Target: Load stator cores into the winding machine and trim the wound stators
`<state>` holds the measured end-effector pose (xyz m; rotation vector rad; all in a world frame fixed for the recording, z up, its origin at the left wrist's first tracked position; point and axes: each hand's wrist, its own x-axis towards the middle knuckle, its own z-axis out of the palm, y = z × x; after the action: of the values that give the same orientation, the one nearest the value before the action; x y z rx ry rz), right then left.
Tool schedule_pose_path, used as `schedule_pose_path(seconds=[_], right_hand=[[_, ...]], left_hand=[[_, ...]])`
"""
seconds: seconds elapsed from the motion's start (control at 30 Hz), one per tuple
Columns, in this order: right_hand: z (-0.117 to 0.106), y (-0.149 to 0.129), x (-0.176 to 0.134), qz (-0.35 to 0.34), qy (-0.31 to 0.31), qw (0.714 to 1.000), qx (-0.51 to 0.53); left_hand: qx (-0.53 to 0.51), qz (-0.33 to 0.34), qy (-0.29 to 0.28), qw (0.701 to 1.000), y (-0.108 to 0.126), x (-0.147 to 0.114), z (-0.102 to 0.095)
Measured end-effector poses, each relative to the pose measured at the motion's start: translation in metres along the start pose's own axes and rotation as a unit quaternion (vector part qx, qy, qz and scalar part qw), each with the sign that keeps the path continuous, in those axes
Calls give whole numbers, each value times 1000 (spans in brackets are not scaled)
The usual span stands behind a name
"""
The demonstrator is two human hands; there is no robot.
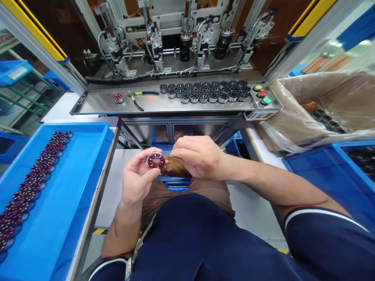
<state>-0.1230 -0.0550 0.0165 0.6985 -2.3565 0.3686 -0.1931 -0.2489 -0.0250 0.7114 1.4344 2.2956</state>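
My left hand (136,177) holds a small round motor stator (151,160) between thumb and fingers, its red copper windings and black ring facing up at me. Just to its right, my right hand (197,157) is closed with the fingertips pinched together. Whatever is in that pinch is hidden or too thin to make out. Below and between both hands, over my lap, lies a brownish, plastic-wrapped bundle (176,168) at a blue bin. On the machine's metal ledge (99,102) ahead sit one wound stator (118,98) and green-and-black handled cutting pliers (140,97).
Rows of dark stator cores (205,91) stand on the ledge beside yellow, red and green buttons (262,94). At left, a blue tray (74,187) holds overlapping rows of wound stators (35,171). At right are a plastic-lined carton (331,88) and a blue bin (316,168). Winding machinery (186,45) rises behind.
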Motion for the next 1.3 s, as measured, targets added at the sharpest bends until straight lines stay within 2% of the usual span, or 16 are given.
schedule_pose_path(seconds=[0.13,0.23,0.37,0.47,0.7,0.9,1.0,1.13,1.23,1.3], right_hand=[[5,-1,-2,6,6,1000,24],[6,-2,-2,16,18,998,62],[-1,-3,2,40,23,983,178],[-9,-2,9,79,26,964,251],[0,-4,21,106,36,939,325],[7,-8,18,193,44,914,355],[5,-6,17,258,58,872,411],[8,-10,7,365,125,768,512],[20,-27,-3,410,111,698,577],[29,-39,-6,417,104,671,604]], left_hand=[[11,23,2,1000,1,0,5],[62,71,20,995,2,-3,8],[168,141,34,975,5,-8,10],[198,169,31,965,6,-10,12],[198,166,23,966,7,-11,12],[159,151,42,975,4,-12,7],[146,148,61,976,2,-9,8],[141,156,89,974,3,-6,10],[156,157,106,969,5,-5,12],[173,154,109,967,6,-4,13]])
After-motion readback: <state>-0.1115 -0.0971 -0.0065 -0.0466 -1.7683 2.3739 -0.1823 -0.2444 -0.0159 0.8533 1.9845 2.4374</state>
